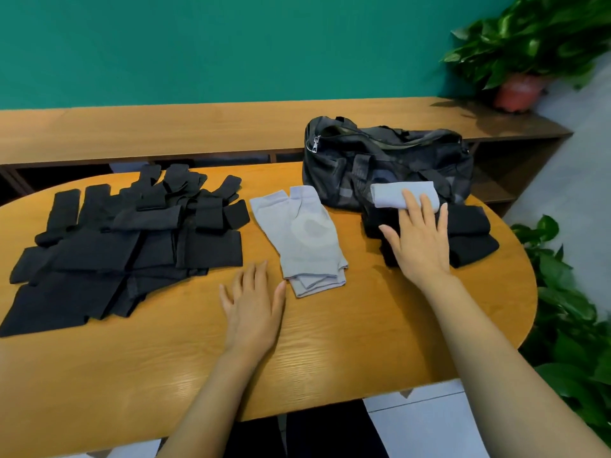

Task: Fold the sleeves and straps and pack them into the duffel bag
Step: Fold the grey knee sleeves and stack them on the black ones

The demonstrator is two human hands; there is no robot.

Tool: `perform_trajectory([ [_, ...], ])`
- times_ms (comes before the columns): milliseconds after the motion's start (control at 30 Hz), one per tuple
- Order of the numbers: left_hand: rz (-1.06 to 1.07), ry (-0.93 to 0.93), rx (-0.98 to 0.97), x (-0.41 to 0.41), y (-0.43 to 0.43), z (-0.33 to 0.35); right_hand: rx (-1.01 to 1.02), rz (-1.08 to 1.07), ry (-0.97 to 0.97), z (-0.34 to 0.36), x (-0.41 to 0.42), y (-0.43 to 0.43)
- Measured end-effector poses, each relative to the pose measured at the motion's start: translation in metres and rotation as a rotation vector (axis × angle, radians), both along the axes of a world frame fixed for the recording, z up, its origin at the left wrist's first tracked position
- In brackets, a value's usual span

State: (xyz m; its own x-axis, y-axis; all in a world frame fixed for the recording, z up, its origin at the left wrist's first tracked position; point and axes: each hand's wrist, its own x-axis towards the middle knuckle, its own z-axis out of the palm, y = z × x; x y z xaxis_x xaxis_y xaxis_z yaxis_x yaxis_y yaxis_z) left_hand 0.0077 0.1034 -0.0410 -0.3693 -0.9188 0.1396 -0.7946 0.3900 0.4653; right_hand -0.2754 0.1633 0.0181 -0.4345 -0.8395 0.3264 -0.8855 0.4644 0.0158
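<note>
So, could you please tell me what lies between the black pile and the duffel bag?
In the head view, flat grey sleeves lie between the black pile and the duffel bag.

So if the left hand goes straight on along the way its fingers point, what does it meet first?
Probably the unfolded grey sleeve: the left hand lies flat just below and left of its near end, though it could slip past its left edge.
</note>
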Motion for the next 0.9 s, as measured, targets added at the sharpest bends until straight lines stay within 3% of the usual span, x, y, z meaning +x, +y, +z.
perform_trajectory([
  [533,0.016,0.024,-0.027,0.0,-0.004,-0.002,-0.081,-0.112,-0.105,-0.007,-0.094,0.028],
  [633,0.011,0.013,-0.032,0.0,-0.003,-0.001,-0.074,-0.087,-0.192,-0.016,-0.106,0.033],
  [767,0.011,0.001,-0.032,0.0,-0.003,-0.001,-0.141,-0.031,-0.447,-0.022,-0.105,0.04],
  [900,0.012,-0.004,-0.034,0.0,-0.003,0.0,-0.212,-0.047,-0.458,-0.014,-0.096,0.039],
])
